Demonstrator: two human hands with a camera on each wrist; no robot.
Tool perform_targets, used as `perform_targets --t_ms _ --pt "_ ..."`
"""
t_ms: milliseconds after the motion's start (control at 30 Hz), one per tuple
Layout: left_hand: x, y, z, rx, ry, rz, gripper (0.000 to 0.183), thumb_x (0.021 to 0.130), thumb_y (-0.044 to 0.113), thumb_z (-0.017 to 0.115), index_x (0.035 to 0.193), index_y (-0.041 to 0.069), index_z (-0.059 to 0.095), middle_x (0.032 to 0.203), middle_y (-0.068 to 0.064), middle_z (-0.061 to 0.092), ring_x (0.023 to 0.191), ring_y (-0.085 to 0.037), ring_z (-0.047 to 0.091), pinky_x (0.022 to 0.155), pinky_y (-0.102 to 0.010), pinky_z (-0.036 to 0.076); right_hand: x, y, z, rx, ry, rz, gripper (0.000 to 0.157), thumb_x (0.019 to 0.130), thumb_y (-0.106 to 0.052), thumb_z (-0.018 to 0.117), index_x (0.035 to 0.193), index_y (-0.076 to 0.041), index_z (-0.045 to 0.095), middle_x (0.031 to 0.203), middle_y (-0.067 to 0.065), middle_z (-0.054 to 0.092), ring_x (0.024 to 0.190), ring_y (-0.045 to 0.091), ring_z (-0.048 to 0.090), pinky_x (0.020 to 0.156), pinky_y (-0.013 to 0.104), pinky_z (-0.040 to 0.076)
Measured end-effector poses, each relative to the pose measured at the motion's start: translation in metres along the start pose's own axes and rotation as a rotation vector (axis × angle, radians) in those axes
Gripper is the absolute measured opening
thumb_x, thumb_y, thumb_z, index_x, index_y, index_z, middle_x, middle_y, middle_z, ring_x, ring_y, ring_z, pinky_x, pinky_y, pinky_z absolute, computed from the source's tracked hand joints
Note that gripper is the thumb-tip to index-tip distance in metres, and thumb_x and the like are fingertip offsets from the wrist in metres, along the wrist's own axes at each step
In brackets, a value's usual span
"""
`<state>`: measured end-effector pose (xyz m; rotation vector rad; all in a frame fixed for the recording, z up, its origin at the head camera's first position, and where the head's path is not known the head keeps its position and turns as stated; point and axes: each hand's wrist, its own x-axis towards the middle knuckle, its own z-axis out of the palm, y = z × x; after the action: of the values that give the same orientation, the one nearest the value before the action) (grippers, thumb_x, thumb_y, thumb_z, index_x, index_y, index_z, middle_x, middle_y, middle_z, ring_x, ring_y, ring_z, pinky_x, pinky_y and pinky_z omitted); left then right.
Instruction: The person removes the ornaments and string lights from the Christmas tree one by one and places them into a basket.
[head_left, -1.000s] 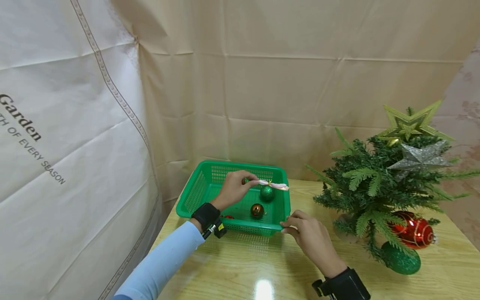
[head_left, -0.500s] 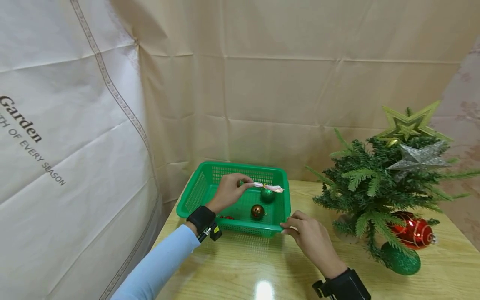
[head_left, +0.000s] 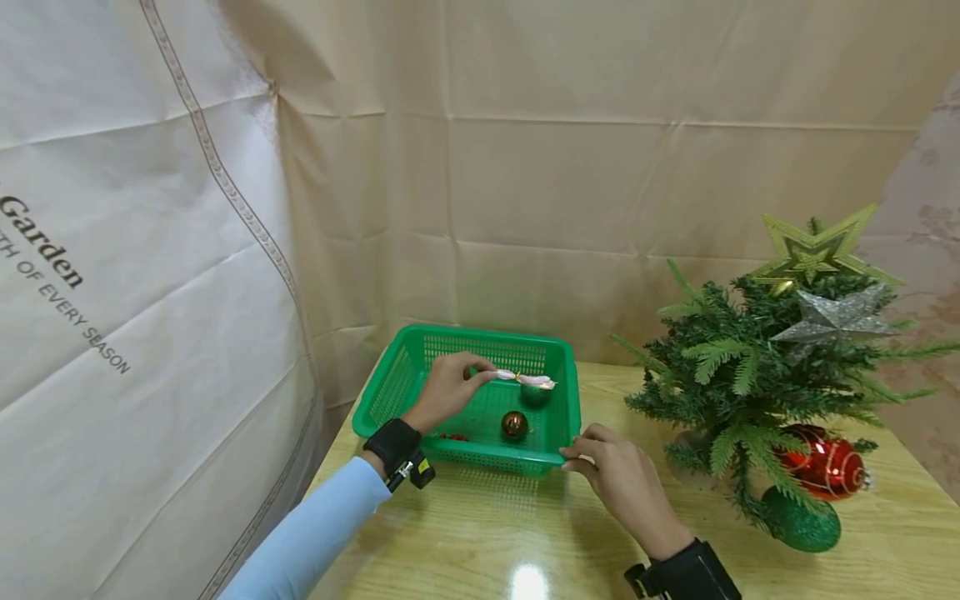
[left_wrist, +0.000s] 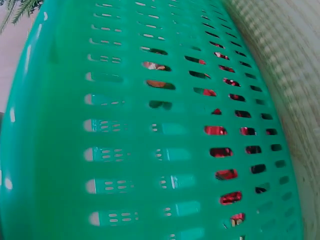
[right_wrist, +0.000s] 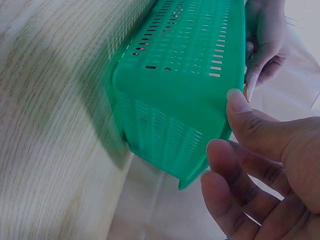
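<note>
In the head view, my left hand (head_left: pixel 444 390) pinches one end of a pale pink ribbon-like ornament (head_left: pixel 534 381), tied with gold at its middle, over the green plastic basket (head_left: pixel 491 335). Below the ornament and partly hidden by it lies a green bauble (head_left: pixel 535 397). A brown bauble (head_left: pixel 514 425) and something red (head_left: pixel 454 437) are on the basket floor. My right hand (head_left: pixel 621 479) grips the basket's near right corner between thumb and fingers. The right wrist view shows its thumb (right_wrist: pixel 242 107) on the rim. Only the slotted basket wall (left_wrist: pixel 60 150) fills most of the left wrist view.
A small Christmas tree (head_left: pixel 750 367) stands to the right, with a gold star (head_left: pixel 817 250), a silver star (head_left: pixel 840 315), a red bauble (head_left: pixel 828 462) and a green bauble (head_left: pixel 802 518) on it. Cloth hangs behind and left of the wooden table (head_left: pixel 465 542).
My left hand has moved left and slightly down with the ribbon-like ornament, which now overlaps the green bauble. The right hand has stayed on the basket corner.
</note>
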<state>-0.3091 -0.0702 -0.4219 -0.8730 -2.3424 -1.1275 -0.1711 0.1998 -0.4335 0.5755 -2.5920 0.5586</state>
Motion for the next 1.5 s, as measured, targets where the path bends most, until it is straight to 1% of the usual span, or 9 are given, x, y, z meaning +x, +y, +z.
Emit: perform_targets --t_ms 233,367,500,767,867,1000,1100,1300,1500 --pt "-0.001 0.000 -0.002 0.032 -0.019 -0.043 0.009 0.095 0.015 0.076 0.101 0.010 0.081 0.099 -0.003 0.077 0.064 -0.009 0.049 0.060 -0.025 0.039 0.000 0.000 0.000 -0.001 -0.004 0.003 0.018 0.078 -0.013 0.089 0.092 -0.021 0.081 0.085 -0.011 0.058 0.064 0.000 0.053 0.055 0.020 0.043" --pt "-0.003 -0.002 -0.002 0.032 -0.029 -0.052 0.009 0.096 0.016 0.075 0.101 0.011 0.081 0.099 -0.002 0.076 0.062 -0.010 0.047 0.059 -0.026 0.038 0.001 0.000 -0.001 -0.002 -0.004 0.002 0.018 0.078 -0.013 0.089 0.092 -0.021 0.082 0.085 -0.010 0.059 0.064 0.000 0.054 0.054 0.020 0.043" --pt "-0.005 -0.003 -0.003 0.029 -0.031 -0.043 0.010 0.096 0.017 0.075 0.102 0.011 0.081 0.098 -0.002 0.076 0.057 -0.009 0.042 0.058 -0.026 0.033 0.001 0.000 0.000 0.002 -0.004 0.004 0.019 0.078 -0.012 0.089 0.092 -0.021 0.082 0.085 -0.010 0.059 0.063 0.000 0.053 0.054 0.020 0.042" --pt "-0.009 -0.005 -0.005 0.017 -0.016 0.002 0.009 0.096 0.014 0.074 0.102 0.010 0.080 0.097 -0.003 0.075 0.053 -0.008 0.034 0.057 -0.026 0.028 0.000 -0.001 0.000 0.003 0.003 0.005 0.019 0.078 -0.012 0.089 0.092 -0.021 0.082 0.085 -0.010 0.059 0.063 0.000 0.052 0.053 0.020 0.041" --pt "-0.009 -0.007 -0.007 0.016 -0.005 -0.008 0.009 0.096 0.015 0.075 0.101 0.011 0.081 0.097 -0.002 0.075 0.054 -0.007 0.035 0.057 -0.026 0.029 0.000 -0.001 0.001 0.003 0.004 0.006 0.019 0.077 -0.012 0.089 0.092 -0.021 0.081 0.085 -0.011 0.059 0.063 0.000 0.053 0.053 0.020 0.042" --pt "-0.009 -0.008 -0.010 0.020 -0.002 -0.034 0.008 0.095 0.016 0.076 0.100 0.012 0.081 0.096 -0.001 0.076 0.057 -0.007 0.042 0.057 -0.025 0.035 0.000 -0.001 0.001 0.007 0.006 0.005 0.018 0.078 -0.012 0.089 0.091 -0.021 0.081 0.085 -0.011 0.059 0.064 0.000 0.055 0.054 0.020 0.043" --pt "-0.010 -0.010 -0.011 0.033 -0.010 -0.044 0.008 0.095 0.016 0.077 0.100 0.012 0.081 0.096 -0.001 0.076 0.057 -0.007 0.044 0.056 -0.025 0.036 -0.001 -0.001 0.002 0.010 0.012 0.003 0.019 0.077 -0.012 0.089 0.091 -0.022 0.081 0.085 -0.011 0.059 0.064 0.001 0.055 0.054 0.020 0.043" --pt "-0.013 -0.010 -0.013 0.037 -0.029 -0.071 0.007 0.094 0.014 0.077 0.099 0.011 0.081 0.096 -0.002 0.076 0.056 -0.007 0.042 0.055 -0.025 0.034 0.000 -0.001 0.002 0.004 0.006 0.008 0.019 0.078 -0.012 0.089 0.092 -0.023 0.081 0.085 -0.013 0.058 0.064 -0.001 0.054 0.054 0.019 0.043" --pt "-0.015 -0.010 -0.014 0.051 -0.035 -0.060 0.007 0.094 0.014 0.077 0.100 0.011 0.081 0.096 -0.002 0.076 0.055 -0.008 0.041 0.055 -0.025 0.033 -0.001 -0.001 0.002 0.009 0.003 0.010 0.019 0.079 -0.011 0.089 0.092 -0.022 0.081 0.085 -0.011 0.059 0.063 -0.001 0.053 0.053 0.019 0.042"
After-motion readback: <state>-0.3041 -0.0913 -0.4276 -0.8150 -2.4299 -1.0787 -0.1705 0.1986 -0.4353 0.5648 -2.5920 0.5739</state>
